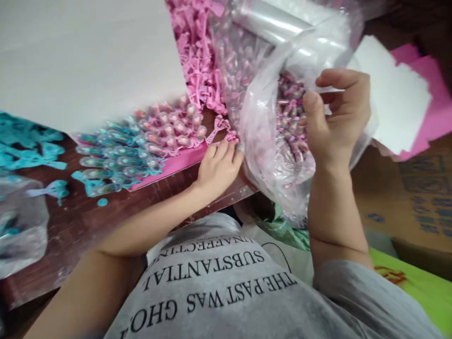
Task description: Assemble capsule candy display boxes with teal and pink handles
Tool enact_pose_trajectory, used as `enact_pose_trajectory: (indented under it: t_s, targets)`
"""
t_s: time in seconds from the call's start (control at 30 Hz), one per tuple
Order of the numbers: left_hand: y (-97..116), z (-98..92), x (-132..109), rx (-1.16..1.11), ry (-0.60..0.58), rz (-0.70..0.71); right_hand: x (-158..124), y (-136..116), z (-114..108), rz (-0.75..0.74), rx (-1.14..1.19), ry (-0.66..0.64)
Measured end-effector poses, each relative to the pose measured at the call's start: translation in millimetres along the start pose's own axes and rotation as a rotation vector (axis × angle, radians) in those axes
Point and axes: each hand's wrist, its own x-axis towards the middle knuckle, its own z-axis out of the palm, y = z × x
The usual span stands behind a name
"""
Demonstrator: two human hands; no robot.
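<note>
My left hand (pixel 221 165) is at the table's front edge, its fingers curled over a small pink plastic piece (pixel 221 126) with a lacy, openwork outline. My right hand (pixel 337 115) is raised over the mouth of a clear plastic bag (pixel 259 117); its thumb and index finger are apart, with nothing visible between them. Inside that bag lie many small shiny pink parts (pixel 291 122). Left of my left hand, rows of pink pieces with clear rounded tops (pixel 173 127) and similar teal pieces (pixel 120 155) lie partly over a pink card (pixel 176 167).
A large white sheet (pixel 84 56) covers the upper left. Loose pink pieces (pixel 201 56) are heaped behind, and teal ones (pixel 24 141) at the left, near another clear bag (pixel 21 226). White and pink cards (pixel 391 94) rest on a cardboard box (pixel 406 197) at right.
</note>
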Motion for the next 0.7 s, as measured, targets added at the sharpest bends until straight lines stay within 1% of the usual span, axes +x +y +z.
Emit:
enact_pose_trajectory:
  t_s: [0.07,0.13,0.17,0.23,0.3,0.33,0.37,0.47,0.53,0.63,0.7]
  targets:
    - [3,30.8,24,0.047,-0.056,-0.086,-23,14,-7,0.072,-0.060,0.010]
    - [1,51.7,44,0.063,-0.063,-0.145,-43,29,-6,0.150,-0.116,0.046]
    - [0,57.2,50,0.048,-0.047,-0.159,-51,37,-2,0.198,-0.146,0.083]
    - [1,58.3,52,-0.002,0.006,-0.169,-65,55,11,0.329,-0.218,0.193]
    - [5,48.6,43,-0.029,0.045,-0.183,-72,70,26,0.461,-0.303,0.272]
    - [7,40.9,34,-0.029,0.053,-0.194,-73,76,33,0.506,-0.341,0.283]
    - [9,32.1,24,-0.027,0.050,-0.206,-73,80,39,0.520,-0.370,0.273]
    - [7,5.4,-9,-0.092,0.006,-0.220,-68,88,46,0.447,-0.389,0.205]
    - [-2,-8.0,-29,-0.247,-0.040,-0.234,-65,92,43,0.388,-0.366,0.170]
    - [-19,-19.2,-52,-0.550,-0.106,-0.307,-66,105,37,0.336,-0.318,0.140]
    - [-26,-23.1,-62,-0.690,-0.127,-0.362,-69,119,36,0.244,-0.266,0.166]
